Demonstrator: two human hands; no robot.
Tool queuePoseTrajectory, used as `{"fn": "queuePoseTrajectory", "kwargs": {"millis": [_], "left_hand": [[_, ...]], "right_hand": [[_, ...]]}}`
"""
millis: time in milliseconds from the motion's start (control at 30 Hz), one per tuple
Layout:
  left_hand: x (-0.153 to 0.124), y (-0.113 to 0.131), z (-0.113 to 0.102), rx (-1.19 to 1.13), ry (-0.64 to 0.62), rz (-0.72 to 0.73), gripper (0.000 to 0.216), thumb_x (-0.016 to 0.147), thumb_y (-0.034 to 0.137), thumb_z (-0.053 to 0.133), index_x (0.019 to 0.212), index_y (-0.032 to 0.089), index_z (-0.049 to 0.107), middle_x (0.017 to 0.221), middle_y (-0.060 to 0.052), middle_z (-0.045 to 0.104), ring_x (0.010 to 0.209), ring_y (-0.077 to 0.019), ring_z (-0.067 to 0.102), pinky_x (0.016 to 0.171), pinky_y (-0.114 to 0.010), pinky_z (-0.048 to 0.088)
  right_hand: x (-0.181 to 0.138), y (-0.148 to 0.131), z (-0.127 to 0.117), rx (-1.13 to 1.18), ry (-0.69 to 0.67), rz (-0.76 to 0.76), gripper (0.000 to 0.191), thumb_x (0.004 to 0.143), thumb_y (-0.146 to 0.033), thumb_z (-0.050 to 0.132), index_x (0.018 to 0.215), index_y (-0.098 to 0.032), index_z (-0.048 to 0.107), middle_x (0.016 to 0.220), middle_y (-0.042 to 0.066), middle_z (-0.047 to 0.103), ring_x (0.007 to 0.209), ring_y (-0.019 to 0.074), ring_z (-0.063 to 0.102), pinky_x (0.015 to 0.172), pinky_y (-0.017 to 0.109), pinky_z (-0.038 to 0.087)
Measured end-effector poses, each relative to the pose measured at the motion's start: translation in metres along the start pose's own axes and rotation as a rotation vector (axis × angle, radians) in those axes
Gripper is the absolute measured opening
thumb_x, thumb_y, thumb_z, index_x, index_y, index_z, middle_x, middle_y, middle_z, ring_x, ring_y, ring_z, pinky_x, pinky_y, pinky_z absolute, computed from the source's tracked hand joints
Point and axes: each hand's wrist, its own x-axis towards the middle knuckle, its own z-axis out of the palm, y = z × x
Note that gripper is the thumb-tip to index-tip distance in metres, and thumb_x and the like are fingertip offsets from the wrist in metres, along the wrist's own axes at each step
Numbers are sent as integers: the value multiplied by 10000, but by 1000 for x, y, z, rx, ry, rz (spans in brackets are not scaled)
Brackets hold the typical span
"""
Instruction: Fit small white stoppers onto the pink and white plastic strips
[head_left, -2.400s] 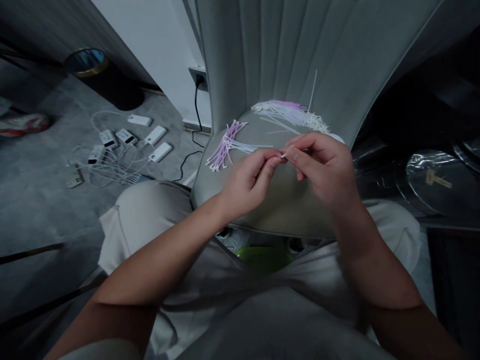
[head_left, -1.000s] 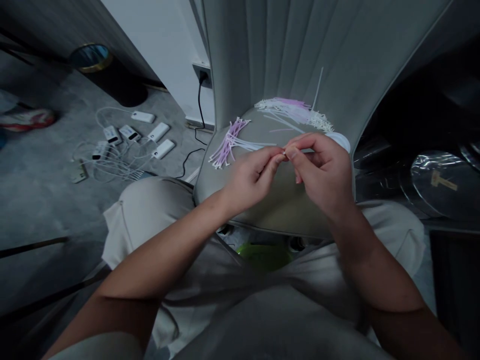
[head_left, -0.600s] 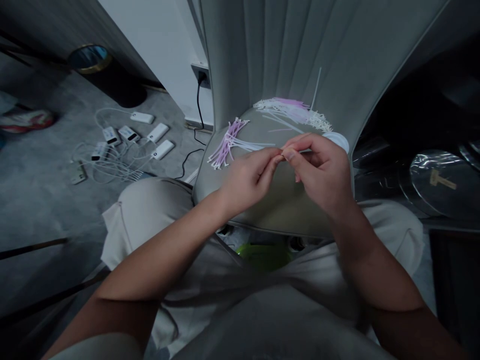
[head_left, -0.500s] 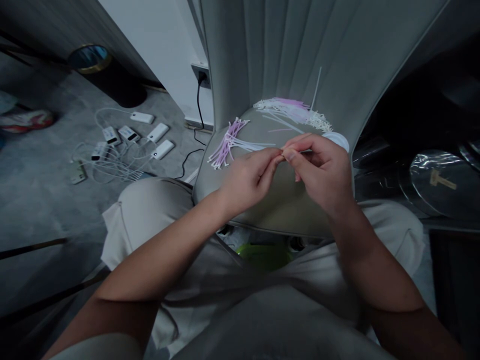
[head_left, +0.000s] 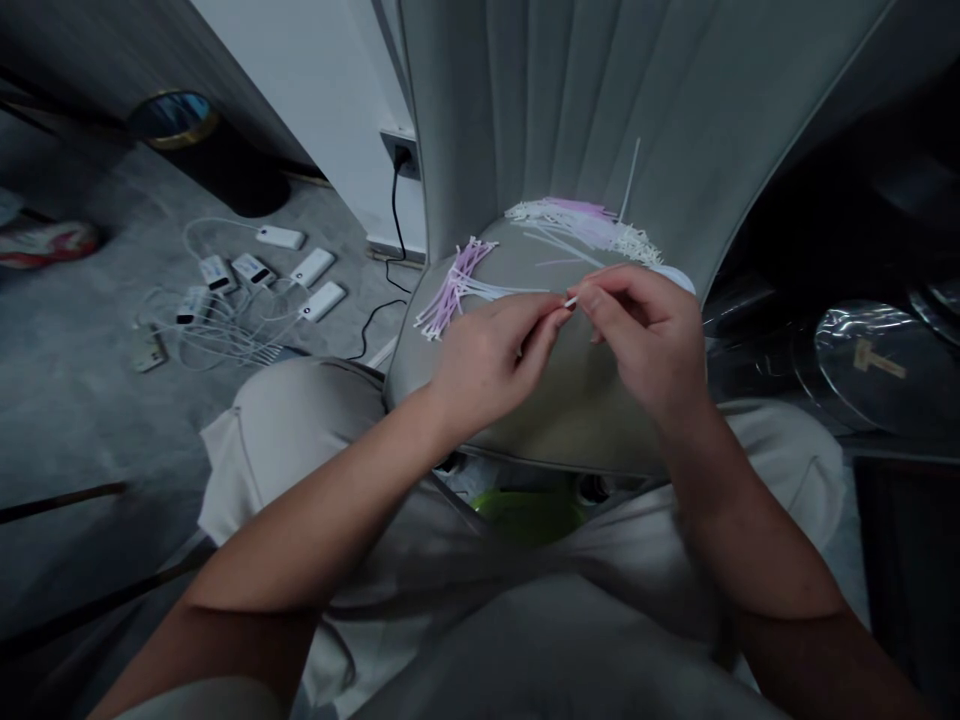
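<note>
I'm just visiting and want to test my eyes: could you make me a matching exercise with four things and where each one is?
1. white strip
2. purple bundle
3. dark bin
4. black plug

A. on the chair seat
B. in the wall socket
C. between the left hand and right hand
D. on the floor

Pairs: 1-C, 2-A, 3-D, 4-B

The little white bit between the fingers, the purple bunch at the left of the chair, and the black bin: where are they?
White bit (head_left: 571,301): head view, its short visible stretch.
Purple bunch (head_left: 453,284): head view, where its strips cross.
Black bin (head_left: 238,168): head view, its dark side.
</note>
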Motion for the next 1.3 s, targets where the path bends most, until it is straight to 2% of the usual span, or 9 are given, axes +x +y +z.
{"fn": "queuePoseTrajectory", "kwargs": {"millis": [100, 300, 433, 567, 800, 1000, 1133, 1300], "left_hand": [[0, 0, 0, 5, 24, -3, 189, 1000, 263, 552, 1029, 160, 708, 890, -27, 771, 769, -120, 701, 716, -228, 511], [0, -2, 2, -8, 45, -36, 240, 1003, 337, 554, 953, 159, 708, 769, -21, 717, 707, -118, 650, 688, -247, 472], [0, -1, 2, -9, 24, -82, 330, 1038, 387, 470, 899, 173, 678, 732, -15, 689, 695, -117, 636, 656, -249, 451], [-1, 2, 0, -64, 31, -99, 358, 1062, 360, 377, 848, 190, 608, 746, -17, 674, 711, -116, 634, 660, -251, 463], [-3, 5, 1, -162, 40, -57, 242, 1040, 278, 422, 878, 195, 582, 753, -3, 658, 689, -106, 618, 646, -242, 468], [-5, 7, 4, -217, 64, -89, 215, 1046, 302, 461, 922, 203, 605, 664, 44, 581, 566, -70, 524, 568, -218, 414], [-6, 8, 5, -247, 72, -97, 217, 1047, 311, 461, 928, 206, 610, 643, 46, 548, 534, -71, 485, 531, -225, 382], [-7, 8, 5, -255, 73, -108, 246, 1050, 340, 442, 948, 213, 625, 686, 28, 590, 553, -84, 504, 542, -235, 398]], "right_hand": [[0, -2, 0, -37, -4, -14, 191, 932, -339, 664, 827, -193, 729, 773, -10, 681, 618, 93, 534, 570, 262, 423], [-2, 0, 4, 30, 36, 67, 198, 892, -381, 714, 817, -198, 735, 711, -25, 674, 571, 82, 526, 535, 241, 429], [-2, -1, 5, 109, 76, 113, 180, 885, -368, 724, 802, -209, 720, 691, -32, 674, 524, 73, 504, 481, 231, 412], [-2, -3, 5, 181, 76, 135, 152, 898, -335, 713, 817, -206, 711, 734, -29, 697, 514, 63, 505, 467, 222, 417], [-6, -9, 9, 244, 27, 141, 140, 908, -335, 702, 838, -214, 692, 732, -33, 697, 514, 70, 501, 464, 230, 422], [-10, -11, 10, 253, 24, 132, 178, 912, -402, 707, 844, -240, 676, 618, -50, 584, 503, 85, 504, 457, 244, 421], [-11, -13, 9, 191, 9, 147, 220, 916, -464, 689, 867, -251, 660, 668, -23, 621, 537, 109, 528, 491, 278, 460], [-13, -15, 9, 177, 9, 121, 154, 941, -402, 668, 887, -258, 663, 719, -25, 639, 565, 113, 552, 525, 283, 479]]}}
